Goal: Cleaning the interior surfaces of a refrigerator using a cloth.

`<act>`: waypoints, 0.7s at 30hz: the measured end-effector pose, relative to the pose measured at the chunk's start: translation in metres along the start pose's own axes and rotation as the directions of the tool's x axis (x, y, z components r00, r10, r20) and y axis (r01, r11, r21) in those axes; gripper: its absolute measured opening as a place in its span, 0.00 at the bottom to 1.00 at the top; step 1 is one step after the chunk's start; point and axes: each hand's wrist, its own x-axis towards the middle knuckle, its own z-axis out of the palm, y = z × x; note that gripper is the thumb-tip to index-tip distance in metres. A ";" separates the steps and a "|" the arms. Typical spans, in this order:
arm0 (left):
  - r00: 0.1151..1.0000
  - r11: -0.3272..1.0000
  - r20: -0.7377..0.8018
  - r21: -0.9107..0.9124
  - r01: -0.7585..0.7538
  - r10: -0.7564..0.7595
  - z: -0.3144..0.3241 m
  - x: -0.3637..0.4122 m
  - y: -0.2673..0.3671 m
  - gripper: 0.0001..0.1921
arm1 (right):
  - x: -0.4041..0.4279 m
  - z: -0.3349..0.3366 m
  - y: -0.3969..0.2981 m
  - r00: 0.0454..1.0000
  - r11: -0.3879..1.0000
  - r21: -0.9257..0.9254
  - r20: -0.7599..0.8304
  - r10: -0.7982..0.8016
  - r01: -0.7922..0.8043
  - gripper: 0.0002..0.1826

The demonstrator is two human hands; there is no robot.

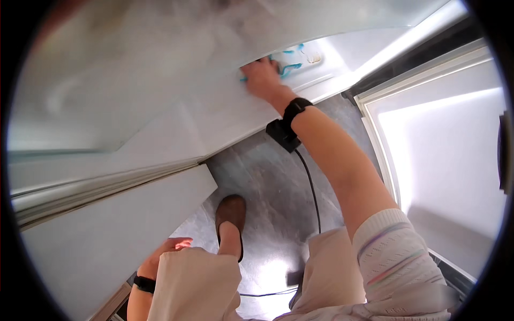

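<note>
My right hand (263, 78) reaches under a large glass shelf (140, 72) onto the white floor of a cabinet, perhaps a refrigerator (225, 120). Its fingers are bent and partly hidden at the shelf's edge, so what they touch does not show. Right beside them are blue-green marks or strips (291, 69) on a pale surface, and a yellowish patch (313, 57). My left hand (176, 244) is low at the left, by my knee, partly hidden by the trouser leg; whether it holds anything is unclear. Both wrists wear black bands, the right one with a black box (283, 134) and cable.
A white door (445, 140) with a pale seal stands at the right. Another white panel (120, 212) slants along the left. Below lies a grey marbled floor (273, 188), with my brown shoe (231, 210) on it. A black cable (311, 184) hangs between my arm and legs.
</note>
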 end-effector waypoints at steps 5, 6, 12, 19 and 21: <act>0.998 0.975 -0.062 0.220 -0.019 0.033 -0.015 0.008 -0.004 0.21 | -0.025 -0.020 -0.003 0.966 0.933 0.287 0.076 -0.249 0.218 0.21; 0.997 0.977 -0.044 0.204 -0.053 0.064 -0.015 0.011 -0.001 0.21 | -0.020 -0.023 0.002 0.966 0.959 0.177 0.094 -0.239 0.220 0.18; 0.997 0.987 -0.007 -0.144 -0.072 0.072 -0.034 0.026 -0.016 0.21 | 0.006 -0.015 0.002 0.979 0.983 -0.024 0.092 -0.182 0.185 0.15; 0.996 1.000 -0.089 -0.015 0.007 -0.008 -0.013 0.002 0.021 0.23 | -0.021 -0.032 0.010 0.948 0.948 -0.035 0.045 -0.314 0.315 0.12; 0.996 1.000 -0.092 0.021 0.008 -0.006 -0.012 0.006 0.022 0.23 | 0.008 -0.025 0.008 0.969 0.969 -0.057 0.072 -0.235 0.239 0.12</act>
